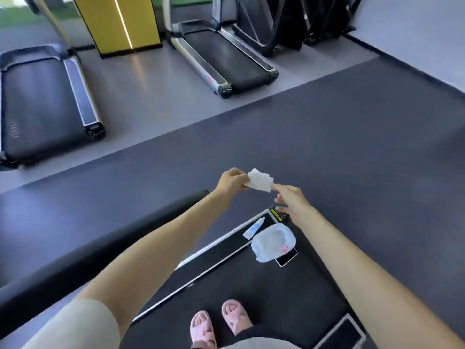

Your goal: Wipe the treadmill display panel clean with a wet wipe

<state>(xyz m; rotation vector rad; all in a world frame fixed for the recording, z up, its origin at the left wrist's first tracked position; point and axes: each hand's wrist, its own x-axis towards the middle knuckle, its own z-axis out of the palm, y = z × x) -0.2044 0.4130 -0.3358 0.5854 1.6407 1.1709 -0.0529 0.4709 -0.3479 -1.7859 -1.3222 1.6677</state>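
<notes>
A white folded wet wipe (260, 183) hangs in the air over the dark floor, pinched at its left edge by my left hand (231, 182). My right hand (292, 197) reaches toward it, its index fingertip touching the wipe's lower right corner, other fingers loosely spread. I stand in pink slippers on the black belt of a treadmill (264, 280). Its display panel is not in view.
On the belt lie a white plastic bag (273, 243), a phone (286, 259) partly under it, and a small tube (254, 227) on the side rail. A black handrail (100, 250) runs at my left. Two other treadmills (226, 59) (42, 102) and a yellow pillar (118, 21) stand across the floor.
</notes>
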